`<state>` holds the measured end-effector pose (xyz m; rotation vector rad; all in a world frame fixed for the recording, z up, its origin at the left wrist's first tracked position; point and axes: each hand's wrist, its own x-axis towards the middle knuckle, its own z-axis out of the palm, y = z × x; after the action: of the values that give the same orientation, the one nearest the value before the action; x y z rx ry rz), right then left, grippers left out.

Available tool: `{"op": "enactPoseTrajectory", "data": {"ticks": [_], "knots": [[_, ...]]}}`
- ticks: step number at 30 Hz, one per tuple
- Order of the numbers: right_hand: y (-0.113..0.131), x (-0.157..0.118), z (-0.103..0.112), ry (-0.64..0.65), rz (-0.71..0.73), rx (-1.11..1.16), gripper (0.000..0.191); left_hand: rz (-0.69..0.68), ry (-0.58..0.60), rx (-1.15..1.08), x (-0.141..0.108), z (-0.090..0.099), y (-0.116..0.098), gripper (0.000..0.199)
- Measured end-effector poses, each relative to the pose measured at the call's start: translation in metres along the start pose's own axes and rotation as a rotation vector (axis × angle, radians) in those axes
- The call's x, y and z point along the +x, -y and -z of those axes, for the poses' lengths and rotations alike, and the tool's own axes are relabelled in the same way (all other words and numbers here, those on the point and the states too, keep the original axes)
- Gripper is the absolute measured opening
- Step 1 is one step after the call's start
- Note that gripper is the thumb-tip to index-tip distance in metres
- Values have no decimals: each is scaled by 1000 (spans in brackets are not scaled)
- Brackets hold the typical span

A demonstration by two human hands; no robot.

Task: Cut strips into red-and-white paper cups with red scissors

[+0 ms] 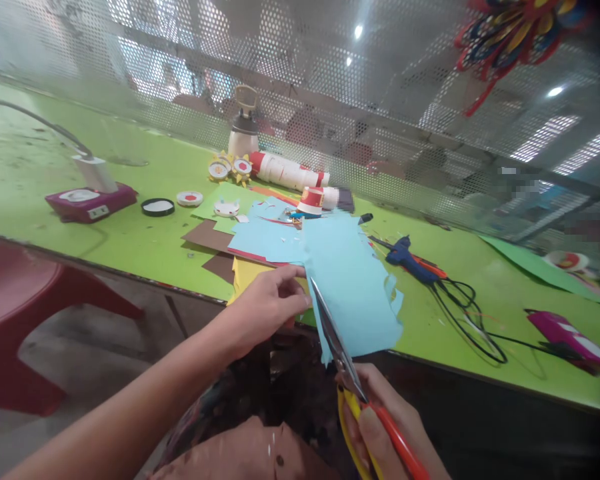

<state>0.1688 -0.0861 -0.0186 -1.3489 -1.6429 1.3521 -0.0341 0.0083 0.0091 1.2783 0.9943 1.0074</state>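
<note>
Blue paper (355,287) is beside scissors (341,357), a cup (311,198) beyond (inside hidden).

Tbl (505,293) has room btwn black cable (520,341) & green paper (530,262), but glue gun (411,261) blocks R of blue sheet (353,287).

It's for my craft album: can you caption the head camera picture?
Right hand holds scissors along the edge of light-blue paper, left hand beside it, at a green table.

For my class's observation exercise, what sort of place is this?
Probably a craft workspace: scissors in the right hand, a light-blue paper sheet and what looks like a glue gun suggest it.
</note>
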Motion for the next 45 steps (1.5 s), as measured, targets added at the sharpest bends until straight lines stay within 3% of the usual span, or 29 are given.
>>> {"op": "enactPoseTrajectory", "data": {"ticks": [5,10,17,27,45], "knots": [[5,2,-1,-42,96,-81,39,24,-6,-72,1,1,2,31],[5,0,0,-30,22,-63,45,10,-7,-106,0,1,3,27],[6,3,0,-53,91,-88,45,31,-2,-116,2,0,4,30],[4,4,10,2,122,-91,45,56,48,-149,3,0,-6,14],[8,17,15,27,30,-7,53,27,77,-157,20,4,-8,10]]}}
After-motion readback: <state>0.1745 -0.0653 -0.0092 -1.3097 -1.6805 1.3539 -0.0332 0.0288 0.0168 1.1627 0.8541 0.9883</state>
